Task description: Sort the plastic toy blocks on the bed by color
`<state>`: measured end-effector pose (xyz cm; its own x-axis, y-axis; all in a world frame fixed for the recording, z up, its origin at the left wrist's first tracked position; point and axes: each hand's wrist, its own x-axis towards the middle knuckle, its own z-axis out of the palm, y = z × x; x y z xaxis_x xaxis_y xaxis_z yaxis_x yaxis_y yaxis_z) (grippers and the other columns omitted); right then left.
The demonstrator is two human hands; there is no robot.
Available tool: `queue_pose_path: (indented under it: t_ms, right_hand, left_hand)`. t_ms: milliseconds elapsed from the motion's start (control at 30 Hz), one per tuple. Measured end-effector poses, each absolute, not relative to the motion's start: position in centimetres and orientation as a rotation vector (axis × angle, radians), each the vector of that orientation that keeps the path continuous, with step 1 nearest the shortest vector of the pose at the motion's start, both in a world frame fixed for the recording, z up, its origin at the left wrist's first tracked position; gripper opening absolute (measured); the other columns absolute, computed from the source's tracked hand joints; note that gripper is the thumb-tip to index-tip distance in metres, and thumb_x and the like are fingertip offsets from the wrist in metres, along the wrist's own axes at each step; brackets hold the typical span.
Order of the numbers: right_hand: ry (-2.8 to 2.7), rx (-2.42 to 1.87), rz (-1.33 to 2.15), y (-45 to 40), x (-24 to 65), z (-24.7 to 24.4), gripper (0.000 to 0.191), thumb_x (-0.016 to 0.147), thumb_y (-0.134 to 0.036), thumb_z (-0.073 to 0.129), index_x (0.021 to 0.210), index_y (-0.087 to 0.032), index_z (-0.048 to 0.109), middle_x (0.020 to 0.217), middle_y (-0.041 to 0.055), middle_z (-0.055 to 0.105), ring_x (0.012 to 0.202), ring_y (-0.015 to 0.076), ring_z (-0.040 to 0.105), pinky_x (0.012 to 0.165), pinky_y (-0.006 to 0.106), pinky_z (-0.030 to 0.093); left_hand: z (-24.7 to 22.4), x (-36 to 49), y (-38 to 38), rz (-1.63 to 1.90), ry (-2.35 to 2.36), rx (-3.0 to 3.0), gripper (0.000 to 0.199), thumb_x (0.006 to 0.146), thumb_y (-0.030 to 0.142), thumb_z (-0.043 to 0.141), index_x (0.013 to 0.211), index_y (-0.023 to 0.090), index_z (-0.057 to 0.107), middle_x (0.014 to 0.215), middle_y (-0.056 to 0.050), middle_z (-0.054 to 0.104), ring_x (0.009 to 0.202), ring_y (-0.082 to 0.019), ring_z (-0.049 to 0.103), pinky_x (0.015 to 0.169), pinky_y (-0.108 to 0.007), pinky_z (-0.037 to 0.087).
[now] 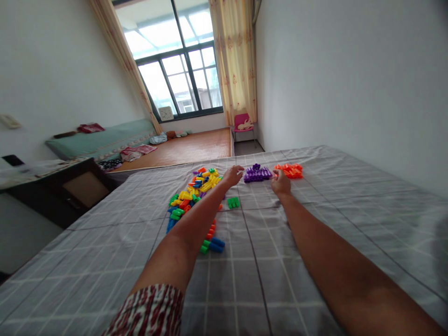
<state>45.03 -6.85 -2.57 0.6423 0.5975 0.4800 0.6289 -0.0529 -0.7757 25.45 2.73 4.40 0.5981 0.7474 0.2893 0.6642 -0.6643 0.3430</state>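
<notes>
Sleeve [150,308] foremost; near the bed's [231,284] far edge, purple blocks [257,174] lie crosswise between left hand [234,176] and right hand [281,183]; finger grip, I can't tell.

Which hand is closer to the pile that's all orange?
The right hand. It is at the left edge of the orange pile; the left hand is farther away, on the other side of the purple pile.

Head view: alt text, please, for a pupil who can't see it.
A person's left hand and right hand flank purple plastic pieces on a grey checked cloth. Orange plastic pieces lie just beyond the right hand; a multicoloured plastic pile is partly hidden by the left forearm.
</notes>
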Motion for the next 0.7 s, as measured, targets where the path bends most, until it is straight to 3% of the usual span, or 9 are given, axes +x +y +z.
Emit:
queue_pose_path:
  t_ms: [100,267,433,600,700]
  right_hand:
    - [-0.993,-1.678,-0.162,-7.4,44.6,-1.9,0.041,0.075,-0.009,0.04,0.11,-0.013,0.061,0.112,0.0145,0.066,0.106,0.0244,0.06,0.096,0.04,0.046]
    - [-0.961,-1.62,-0.235,-7.7,44.5,-1.3,0.04,0.076,-0.01,0.036,0.107,-0.015,0.062,0.109,0.0113,0.068,0.104,0.022,0.061,0.096,0.037,0.045]
    - [-0.951,-1.634,-0.192,-7.6,44.6,-1.4,0.038,0.077,-0.011,0.037,0.104,-0.015,0.063,0.106,0.0125,0.068,0.101,0.0221,0.062,0.093,0.036,0.046]
    - [-0.958,-1.642,-0.162,-7.6,44.6,-1.5,0.037,0.076,-0.012,0.039,0.103,-0.016,0.064,0.103,0.0119,0.069,0.096,0.0224,0.063,0.091,0.036,0.046]
    - [-0.955,-1.635,-0.152,-7.7,44.5,-1.5,0.037,0.076,-0.012,0.04,0.103,-0.016,0.065,0.101,0.012,0.07,0.095,0.0225,0.063,0.09,0.037,0.047]
  left_hand:
    - [5.1,28.3,3.5,0.619,1.163,2.695,0.032,0.088,0.028,0.053,0.117,0.02,0.065,0.118,-0.007,0.066,0.109,-0.02,0.059,0.097,-0.033,0.045]
    - [6.0,32.5,4.9,0.505,1.247,2.774,0.036,0.084,0.027,0.059,0.119,0.023,0.065,0.125,-0.007,0.063,0.117,-0.022,0.054,0.098,-0.032,0.044]
    - [5.1,34.4,6.1,0.347,1.322,2.794,0.037,0.082,0.028,0.06,0.118,0.029,0.066,0.123,-0.006,0.065,0.113,-0.023,0.058,0.091,-0.033,0.047]
    - [4.7,34.9,6.5,0.42,1.351,2.756,0.025,0.085,0.025,0.055,0.103,0.028,0.072,0.108,-0.007,0.071,0.104,-0.022,0.061,0.09,-0.036,0.046]
    - [4.9,34.5,6.1,0.49,1.319,2.769,0.024,0.084,0.023,0.056,0.102,0.028,0.072,0.112,-0.006,0.069,0.108,-0.022,0.059,0.094,-0.036,0.044]
